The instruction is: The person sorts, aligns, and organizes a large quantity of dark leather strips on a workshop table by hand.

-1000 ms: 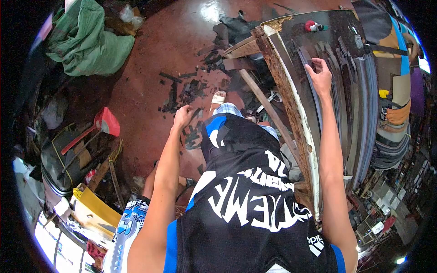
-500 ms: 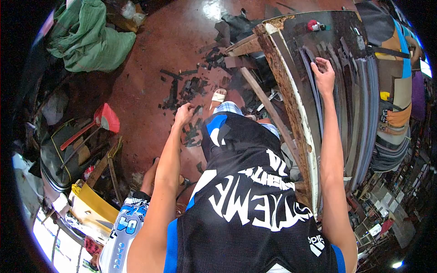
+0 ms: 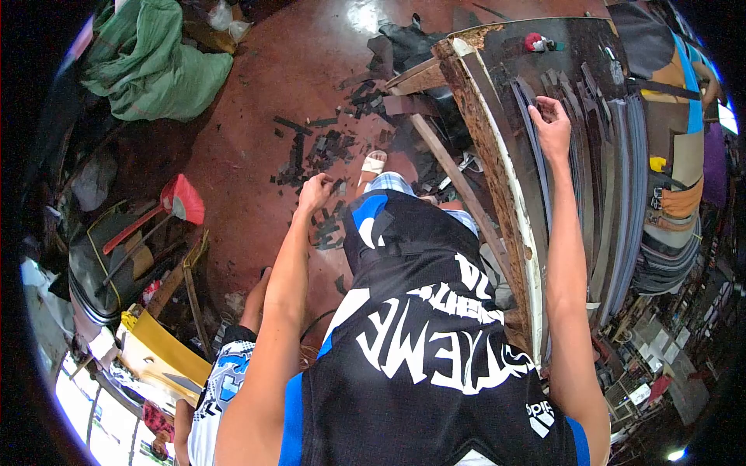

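Observation:
My right hand (image 3: 552, 130) hovers over the long grey and brown strips (image 3: 594, 155) of flat sheet material, its fingers loosely curved and the thumb apart, with nothing in it. The strips lie side by side in a row on a dark table (image 3: 579, 35). A worn wooden edge (image 3: 497, 147) with white along it borders this table nearest my body. My left hand (image 3: 315, 193) hangs in the air at my left, fingers relaxed and half bent, empty. Below it, dark scraps (image 3: 326, 147) are strewn on the red floor (image 3: 241, 140).
A red dustpan (image 3: 183, 199) and a green sack (image 3: 159, 66) are on the left. Close by my left arm is another person in a white and blue jersey (image 3: 225, 380). A wooden bar (image 3: 458, 186) slants beside the table. A small red and white item (image 3: 536, 42) rests at the table's far end.
Both my hands hold nearly the same place and pose. The person at lower left has shifted, and a bent arm now shows there. A further person in red has come more into view.

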`<state>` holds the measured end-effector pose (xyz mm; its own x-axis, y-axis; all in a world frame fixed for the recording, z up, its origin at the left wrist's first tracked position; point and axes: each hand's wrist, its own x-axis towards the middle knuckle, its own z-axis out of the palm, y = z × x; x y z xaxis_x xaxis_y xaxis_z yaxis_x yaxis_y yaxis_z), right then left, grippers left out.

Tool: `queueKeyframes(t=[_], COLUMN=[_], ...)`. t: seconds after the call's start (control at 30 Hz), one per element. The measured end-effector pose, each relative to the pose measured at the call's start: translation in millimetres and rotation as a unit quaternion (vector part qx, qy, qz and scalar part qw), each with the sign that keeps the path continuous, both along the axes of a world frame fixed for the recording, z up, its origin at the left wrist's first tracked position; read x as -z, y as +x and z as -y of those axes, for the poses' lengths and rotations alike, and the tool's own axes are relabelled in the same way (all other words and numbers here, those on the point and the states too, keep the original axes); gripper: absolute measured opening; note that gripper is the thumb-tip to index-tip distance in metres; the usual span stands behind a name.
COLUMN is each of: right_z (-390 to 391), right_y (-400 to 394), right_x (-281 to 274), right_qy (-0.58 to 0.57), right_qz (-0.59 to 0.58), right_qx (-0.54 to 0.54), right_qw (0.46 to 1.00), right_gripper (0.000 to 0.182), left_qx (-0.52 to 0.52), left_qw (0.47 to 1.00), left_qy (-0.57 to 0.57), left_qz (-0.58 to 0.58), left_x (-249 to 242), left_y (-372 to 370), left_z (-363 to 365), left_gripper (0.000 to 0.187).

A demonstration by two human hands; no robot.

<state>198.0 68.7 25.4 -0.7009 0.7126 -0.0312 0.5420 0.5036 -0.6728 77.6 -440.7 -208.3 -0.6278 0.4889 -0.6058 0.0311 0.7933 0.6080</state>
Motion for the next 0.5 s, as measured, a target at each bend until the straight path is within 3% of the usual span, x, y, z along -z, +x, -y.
queueKeyframes(t=[0.23, 0.3, 0.5], right_z=[-19.6, -20.9, -8.7], right_y=[8.9, 10.1, 5.7], right_x=[13.1, 14.5, 13.3], right_qy=[-0.105, -0.106, -0.079], right_qz=[-0.105, -0.106, -0.090], right_qx=[0.023, 0.033, 0.028], right_qw=[0.989, 0.988, 0.992], right_gripper=[0.033, 0.034, 0.031], left_qx=[0.003, -0.006, -0.007], left_qw=[0.999, 0.998, 0.998], left_qy=[0.020, -0.015, -0.021], left_qz=[-0.035, 0.053, 0.066], left_x=[-4.5, -9.4, -13.8], left_y=[3.3, 0.7, 0.0], left_z=[0.2, -3.5, -7.9], left_gripper=[0.031, 0.032, 0.032])
